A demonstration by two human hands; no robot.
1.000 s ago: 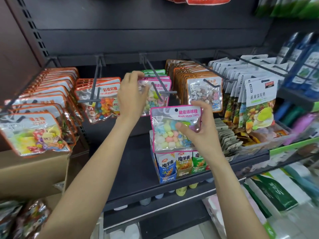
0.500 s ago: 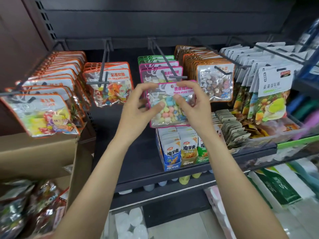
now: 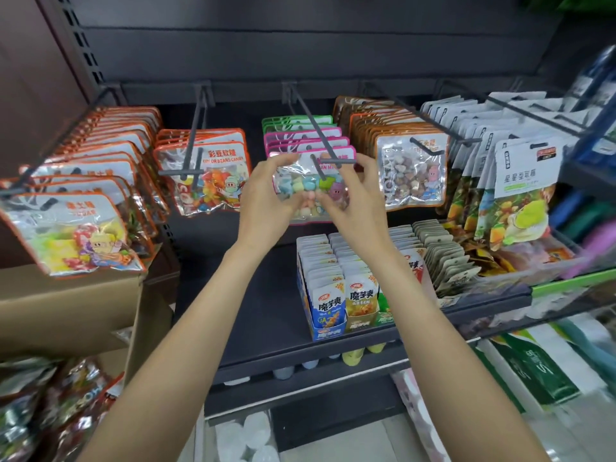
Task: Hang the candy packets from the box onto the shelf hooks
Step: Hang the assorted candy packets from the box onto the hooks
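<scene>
Left grip (image 3: pixel 266 191) and right grip (image 3: pixel 353 198) are pinched on the pink-edged packet (image 3: pixel 308 188). Its hang-hole is best lined up with the hook (image 3: pixel 316 141) tip, then slid back level.

Pink-edged clear candy packet (image 3: pixel 308 188) w/ pastel sweets, upright, facing out, at front tip of centre hook (image 3: pixel 311 128), pink and green packets (image 3: pixel 300 135) hung behind it, cardboard box (image 3: pixel 66 308) lower left (more packets (image 3: pixel 50 405) below it)

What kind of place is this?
Most likely a small shop's snack aisle: candy packets hang in rows on shelf hooks, with boxed snacks below.
</scene>
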